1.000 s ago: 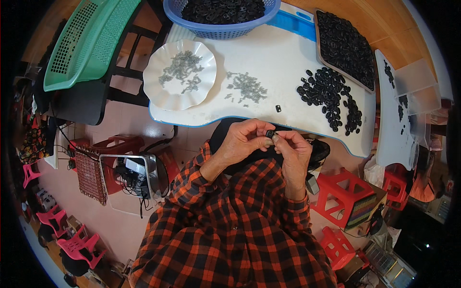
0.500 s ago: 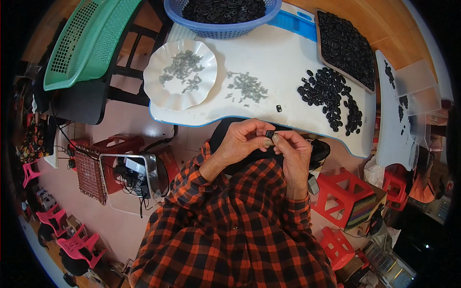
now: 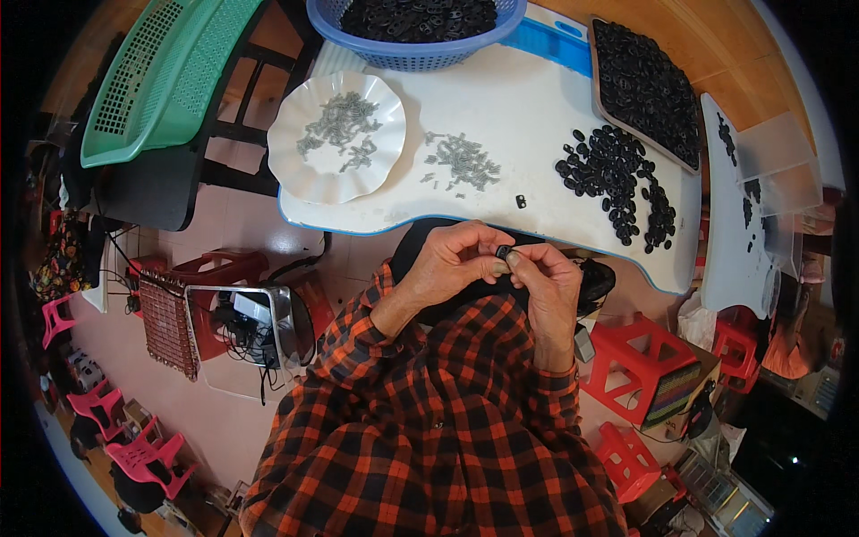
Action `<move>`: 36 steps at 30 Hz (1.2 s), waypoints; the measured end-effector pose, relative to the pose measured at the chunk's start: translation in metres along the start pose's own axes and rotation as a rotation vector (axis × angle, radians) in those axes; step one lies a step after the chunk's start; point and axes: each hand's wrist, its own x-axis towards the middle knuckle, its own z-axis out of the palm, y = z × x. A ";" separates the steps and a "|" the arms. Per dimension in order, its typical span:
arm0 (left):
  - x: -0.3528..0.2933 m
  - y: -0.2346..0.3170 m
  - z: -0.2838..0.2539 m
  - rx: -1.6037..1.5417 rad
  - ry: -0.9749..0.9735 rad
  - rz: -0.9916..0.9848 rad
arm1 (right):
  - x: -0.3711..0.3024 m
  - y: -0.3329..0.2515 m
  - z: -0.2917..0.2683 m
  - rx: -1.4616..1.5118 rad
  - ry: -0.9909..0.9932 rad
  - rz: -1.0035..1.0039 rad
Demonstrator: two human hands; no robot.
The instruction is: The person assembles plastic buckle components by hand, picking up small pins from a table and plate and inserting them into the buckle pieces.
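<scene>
Black piece (image 3: pixel 503 251) mid-frame is pinched by left hand (image 3: pixel 449 266) and right hand (image 3: pixel 548 282), below white surface (image 3: pixel 537 103); pose barely changed in a second, so handling seems ongoing.

1. I can read no words, numbers or signs from here.
2. On the white table (image 3: pixel 537 103) and the far blue basket (image 3: pixel 417 57) I make out no lettering.
3. Toward left and right, details are too small for me.

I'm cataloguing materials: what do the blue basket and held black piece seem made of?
Blue basket: likely plastic with a satin finish, judging by its moulded, perforated wall. Black piece: perhaps glossy plastic, from its slight sheen; too small to be sure.
</scene>
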 end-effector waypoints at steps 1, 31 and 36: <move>0.000 0.000 0.000 -0.001 0.000 0.000 | 0.000 -0.001 0.000 -0.001 0.000 0.000; 0.000 0.004 -0.004 -0.095 -0.047 0.007 | 0.007 0.001 -0.009 0.024 -0.105 0.005; 0.000 0.006 -0.003 -0.109 -0.054 -0.041 | 0.011 0.009 -0.016 0.139 -0.185 0.023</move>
